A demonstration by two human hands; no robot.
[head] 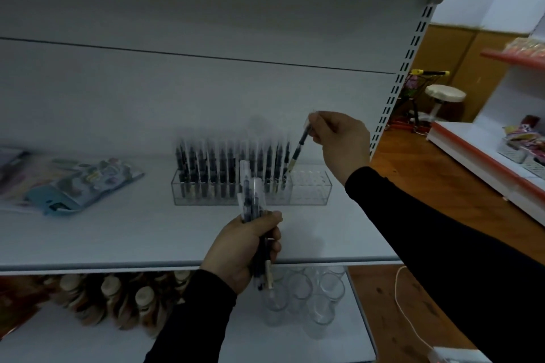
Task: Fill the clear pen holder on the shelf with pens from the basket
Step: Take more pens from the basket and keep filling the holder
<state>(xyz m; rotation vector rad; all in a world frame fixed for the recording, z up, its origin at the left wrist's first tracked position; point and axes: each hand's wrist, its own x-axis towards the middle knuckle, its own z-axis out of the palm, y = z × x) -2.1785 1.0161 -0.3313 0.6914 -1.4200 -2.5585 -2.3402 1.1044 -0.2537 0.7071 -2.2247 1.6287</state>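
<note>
The right hand pinches the top end of a single pen between thumb and fingertips, the other fingers curled in; the pen is slim and dark with a pale band near its lower end, tilted so its tip slants down to the clear pen holder, at the edge of the filled rows. The left hand is closed in a fist around a bundle of pens, gripping them near their lower halves, so that clear caps stick up above the thumb and dark tips with one pale end poke out below the palm; this hand is in front of the holder, over the front edge of the shelf. Both arms wear black sleeves. The holder is a long, low, transparent box with straight walls, standing on the white shelf near its back panel. Most of its length, from the left end, is packed with upright dark pens in close rows; the right end shows only bare rows of small round holes. The shelf surface is smooth and matte white. Left of the holder lie flat packets in pale blue and mixed colours, blurred. Below the holder, on the lower shelf, stand a cluster of clear glasses and, further left, bottles with pale round caps.
</note>
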